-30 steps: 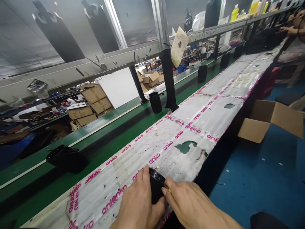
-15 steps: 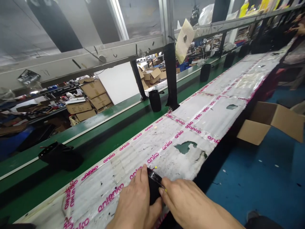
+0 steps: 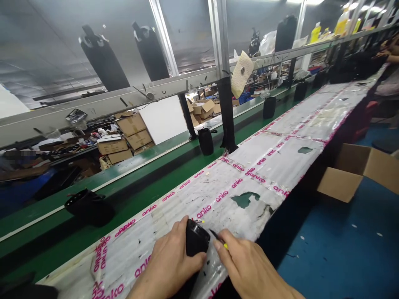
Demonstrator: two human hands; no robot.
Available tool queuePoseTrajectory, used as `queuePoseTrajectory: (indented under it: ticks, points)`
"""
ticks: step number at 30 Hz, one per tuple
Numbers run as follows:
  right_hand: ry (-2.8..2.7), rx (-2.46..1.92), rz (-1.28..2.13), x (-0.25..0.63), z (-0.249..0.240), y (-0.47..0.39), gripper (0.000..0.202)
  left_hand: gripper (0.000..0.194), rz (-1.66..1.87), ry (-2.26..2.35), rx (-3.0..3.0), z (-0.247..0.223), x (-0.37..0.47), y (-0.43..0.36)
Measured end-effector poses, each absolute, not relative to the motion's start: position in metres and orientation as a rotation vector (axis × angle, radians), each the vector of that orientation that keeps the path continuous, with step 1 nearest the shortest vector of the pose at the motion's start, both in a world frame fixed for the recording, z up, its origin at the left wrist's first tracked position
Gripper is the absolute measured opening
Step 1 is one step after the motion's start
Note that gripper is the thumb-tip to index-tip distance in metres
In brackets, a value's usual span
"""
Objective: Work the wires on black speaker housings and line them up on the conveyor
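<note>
Right hand [image 3: 241,254] has broken away toward three o'clock from the rounded black casing [image 3: 196,238], fingers pinching a slim black-and-yellow tool [image 3: 217,237]! Left hand [image 3: 170,259] clasps the casing, six o'clock over the white, pink-lettered tabletop [image 3: 183,203]; firm steadying looks key.

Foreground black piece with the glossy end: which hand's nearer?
Left. The left hand grips the black piece; the right hand is apart from it, just to its right, holding a slim black-and-yellow item.
</note>
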State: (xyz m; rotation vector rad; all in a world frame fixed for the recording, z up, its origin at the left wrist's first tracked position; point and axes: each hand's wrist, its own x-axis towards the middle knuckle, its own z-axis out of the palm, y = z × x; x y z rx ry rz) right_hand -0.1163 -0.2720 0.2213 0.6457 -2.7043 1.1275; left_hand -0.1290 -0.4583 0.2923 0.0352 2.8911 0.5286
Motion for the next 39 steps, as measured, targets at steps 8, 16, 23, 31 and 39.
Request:
queuePoseTrajectory:
  ticks: [8,16,23,31,39]
  points:
    - [-2.784,0.791,0.902,-0.121,0.205,-0.29,0.026,0.075,0.462,2.952,0.12,0.284,-0.128,-0.461]
    - [-2.659,0.787,0.828,-0.123,0.203,-0.292,0.027,0.074,0.493,2.94,0.105,0.282,-0.128,-0.461]
    - [-2.479,0.789,0.671,-0.123,0.197,-0.293,0.029,0.074,0.498,2.923,0.131,0.284,-0.131,-0.46]
    - [-2.367,0.739,0.542,-0.126,0.199,-0.298,0.026,0.077,0.433,2.869,0.101,0.286,-0.136,-0.458]
    - [-2.485,0.772,0.601,-0.125,0.195,-0.295,0.027,0.079,0.342,2.84,0.141,0.285,-0.139,-0.457]
